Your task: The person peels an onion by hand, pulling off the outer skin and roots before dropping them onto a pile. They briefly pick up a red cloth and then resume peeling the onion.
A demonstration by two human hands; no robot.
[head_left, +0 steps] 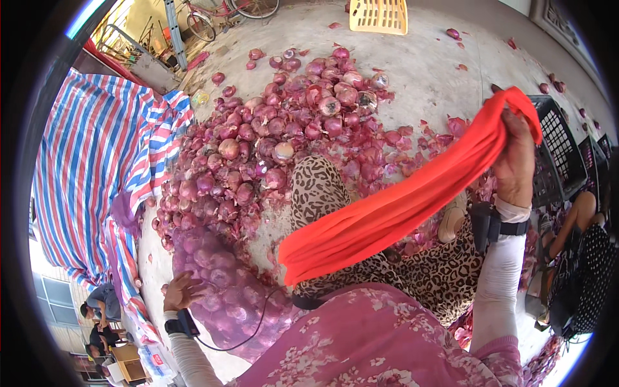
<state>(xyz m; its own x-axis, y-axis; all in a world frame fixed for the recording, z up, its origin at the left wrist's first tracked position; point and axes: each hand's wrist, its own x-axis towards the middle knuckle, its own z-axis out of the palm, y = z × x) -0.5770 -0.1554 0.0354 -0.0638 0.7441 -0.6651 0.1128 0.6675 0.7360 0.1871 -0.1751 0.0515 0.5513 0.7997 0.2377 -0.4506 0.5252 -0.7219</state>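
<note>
My right hand point(517, 151) is raised at the right, its fingers wrapped round one end of a long bright red cloth point(393, 209). The cloth stretches down and left across my lap, and its far end hangs loose over my leg. On the left, my left hand point(182, 291) has its fingers spread at the side of a purple mesh bag point(222, 284) full of red onions. Whether the palm rests on the mesh, I cannot tell. Beyond the bag spreads a large heap of red onions point(258, 138) on the concrete floor, with loose skins point(380, 158) around it.
Black plastic crates point(561, 148) stand at the right, beside another person point(577, 258). A yellow slotted basket point(380, 16) lies at the far side. Striped sheeting point(103, 161) covers something at the left. A bicycle point(219, 16) and a ladder point(174, 32) stand far left.
</note>
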